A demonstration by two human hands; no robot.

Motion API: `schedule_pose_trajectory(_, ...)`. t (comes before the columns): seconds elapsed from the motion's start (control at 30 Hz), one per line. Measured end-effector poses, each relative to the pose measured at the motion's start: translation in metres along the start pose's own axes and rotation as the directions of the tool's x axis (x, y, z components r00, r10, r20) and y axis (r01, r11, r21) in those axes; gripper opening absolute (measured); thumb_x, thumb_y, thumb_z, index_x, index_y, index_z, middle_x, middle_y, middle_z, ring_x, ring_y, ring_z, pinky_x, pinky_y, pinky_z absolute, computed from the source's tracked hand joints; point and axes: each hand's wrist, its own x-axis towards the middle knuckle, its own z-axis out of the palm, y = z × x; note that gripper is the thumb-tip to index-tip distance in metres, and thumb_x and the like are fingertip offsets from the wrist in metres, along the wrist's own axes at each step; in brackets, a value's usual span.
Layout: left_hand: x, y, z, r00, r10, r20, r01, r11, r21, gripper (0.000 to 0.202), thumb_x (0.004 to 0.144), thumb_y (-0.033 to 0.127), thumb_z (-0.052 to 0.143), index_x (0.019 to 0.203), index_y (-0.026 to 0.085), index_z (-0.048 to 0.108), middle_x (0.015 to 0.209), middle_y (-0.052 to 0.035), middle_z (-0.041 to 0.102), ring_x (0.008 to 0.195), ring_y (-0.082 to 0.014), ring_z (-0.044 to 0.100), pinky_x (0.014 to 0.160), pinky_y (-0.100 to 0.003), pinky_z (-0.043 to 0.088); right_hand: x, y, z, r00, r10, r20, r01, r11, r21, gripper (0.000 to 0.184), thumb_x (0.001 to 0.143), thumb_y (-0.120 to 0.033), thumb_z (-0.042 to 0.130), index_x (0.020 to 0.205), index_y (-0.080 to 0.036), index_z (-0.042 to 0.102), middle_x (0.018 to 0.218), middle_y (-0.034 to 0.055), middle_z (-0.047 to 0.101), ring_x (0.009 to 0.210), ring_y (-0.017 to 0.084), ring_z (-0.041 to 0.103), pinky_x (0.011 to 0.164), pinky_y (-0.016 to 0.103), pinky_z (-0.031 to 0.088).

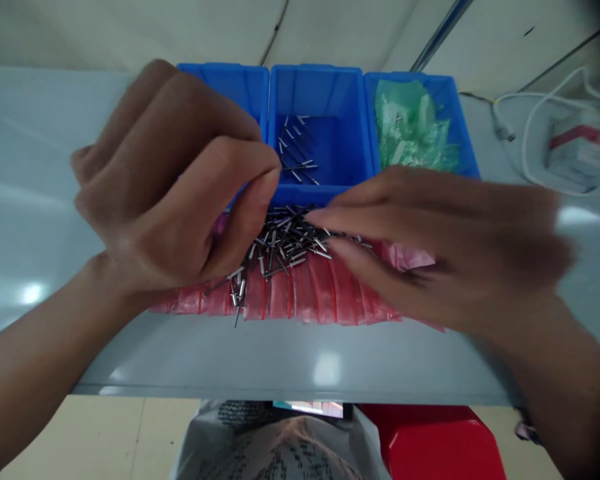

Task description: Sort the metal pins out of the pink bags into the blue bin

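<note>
My left hand (pixel 180 173) is raised at the left in a closed pinch, thumb tip pressed against the index finger. Whatever it holds, if anything, is hidden. Slightly blurred, my right hand (pixel 445 240) reaches in from the right, thumb and index finger apart at the edge of a pile of blind rivets (pixel 293 237). The pile lies on a row of overlapping pink zip bags (pixel 320 290). A few more rivets lie in the middle blue bin (pixel 350 147) behind the pile.
The right blue bin (pixel 460 127) holds green plastic bags (pixel 413 127). The left blue bin (pixel 225 77) is partly covered by my left hand. A red and white box (pixel 585 147) and a white cable (pixel 525 133) lie at the right. A red stool (pixel 440 443) stands below the table edge.
</note>
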Motion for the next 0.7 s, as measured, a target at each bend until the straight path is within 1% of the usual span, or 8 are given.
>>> schedule_pose_trajectory(0.07, 0.001, 0.000, -0.001, 0.997, 0.067, -0.029, -0.065, 0.996, 0.054, 0.031, 0.098, 0.027, 0.063, 0.127, 0.030, 0.071, 0.113, -0.0054, 0.080, 0.099, -0.0334, 0.080, 0.083, -0.053, 0.064, -0.005, 0.003, 0.004, 0.974, -0.165, 0.153, 0.196, 0.956, -0.219, 0.023, 0.106, -0.020, 0.075, 0.127, -0.022, 0.081, 0.119, 0.0051, 0.086, 0.100, 0.022, 0.080, 0.070, 0.035, 0.062)
schedule_pose_trajectory(0.13, 0.002, 0.001, -0.002, 0.996, 0.081, -0.024, -0.080, 0.995, 0.061, 0.028, 0.095, 0.024, 0.065, 0.122, 0.027, 0.071, 0.109, -0.0081, 0.081, 0.092, -0.0342, 0.080, 0.078, -0.051, 0.060, -0.009, 0.006, 0.010, 0.951, -0.200, 0.234, 0.274, 0.897, -0.346, 0.030, 0.108, -0.016, 0.071, 0.136, -0.021, 0.077, 0.125, 0.0075, 0.082, 0.104, 0.024, 0.078, 0.068, 0.036, 0.059)
schedule_pose_trajectory(0.2, 0.003, 0.001, -0.002, 0.999, 0.054, -0.002, -0.054, 0.998, 0.045, 0.026, 0.093, 0.025, 0.069, 0.118, 0.026, 0.072, 0.108, -0.0103, 0.082, 0.089, -0.0348, 0.080, 0.075, -0.048, 0.057, -0.011, 0.007, 0.015, 0.956, -0.174, 0.236, 0.248, 0.907, -0.340, 0.030, 0.109, -0.013, 0.066, 0.136, -0.021, 0.076, 0.124, 0.0070, 0.081, 0.106, 0.024, 0.077, 0.071, 0.036, 0.060)
schedule_pose_trajectory(0.33, 0.003, 0.001, -0.003, 0.998, 0.055, 0.002, -0.055, 0.998, 0.030, 0.026, 0.089, 0.024, 0.074, 0.115, 0.024, 0.073, 0.104, -0.0124, 0.083, 0.086, -0.0355, 0.079, 0.075, -0.048, 0.052, -0.011, 0.007, 0.019, 0.962, -0.197, 0.187, 0.249, 0.916, -0.314, 0.019, 0.109, -0.012, 0.066, 0.122, -0.019, 0.079, 0.112, 0.0048, 0.079, 0.097, 0.021, 0.073, 0.074, 0.035, 0.061)
schedule_pose_trajectory(0.4, 0.003, 0.000, -0.002, 0.997, 0.074, -0.013, -0.074, 0.997, 0.028, 0.027, 0.089, 0.024, 0.073, 0.115, 0.023, 0.073, 0.104, -0.0131, 0.082, 0.088, -0.0363, 0.079, 0.077, -0.050, 0.053, -0.011, 0.008, 0.018, 0.968, -0.207, 0.142, 0.243, 0.913, -0.326, 0.017, 0.109, -0.012, 0.067, 0.119, -0.019, 0.078, 0.107, 0.0034, 0.078, 0.094, 0.019, 0.072, 0.072, 0.034, 0.060)
schedule_pose_trajectory(0.5, 0.003, 0.001, -0.001, 0.994, 0.106, -0.027, -0.105, 0.993, 0.045, 0.026, 0.091, 0.023, 0.068, 0.117, 0.024, 0.071, 0.105, -0.0104, 0.081, 0.091, -0.0352, 0.080, 0.080, -0.052, 0.059, -0.011, 0.009, 0.017, 0.977, -0.185, 0.107, 0.211, 0.921, -0.328, 0.018, 0.110, -0.013, 0.065, 0.121, -0.022, 0.076, 0.104, 0.0016, 0.077, 0.093, 0.018, 0.072, 0.071, 0.033, 0.059)
schedule_pose_trajectory(0.6, 0.003, 0.000, -0.002, 0.992, 0.130, -0.005, -0.129, 0.990, 0.065, 0.027, 0.093, 0.022, 0.064, 0.119, 0.026, 0.068, 0.110, -0.0067, 0.078, 0.097, -0.0323, 0.081, 0.083, -0.052, 0.064, -0.011, 0.011, 0.016, 0.964, -0.198, 0.175, 0.245, 0.919, -0.309, 0.020, 0.110, -0.014, 0.065, 0.123, -0.023, 0.078, 0.111, 0.0035, 0.080, 0.099, 0.019, 0.074, 0.076, 0.034, 0.063)
schedule_pose_trajectory(0.7, 0.004, -0.001, -0.004, 0.988, 0.153, 0.016, -0.154, 0.985, 0.078, 0.028, 0.094, 0.022, 0.063, 0.121, 0.027, 0.066, 0.113, -0.0050, 0.076, 0.097, -0.0292, 0.080, 0.081, -0.049, 0.063, -0.010, 0.012, 0.016, 0.945, -0.252, 0.207, 0.304, 0.911, -0.277, 0.023, 0.110, -0.014, 0.064, 0.126, -0.020, 0.079, 0.117, 0.0060, 0.082, 0.105, 0.023, 0.075, 0.086, 0.037, 0.067)
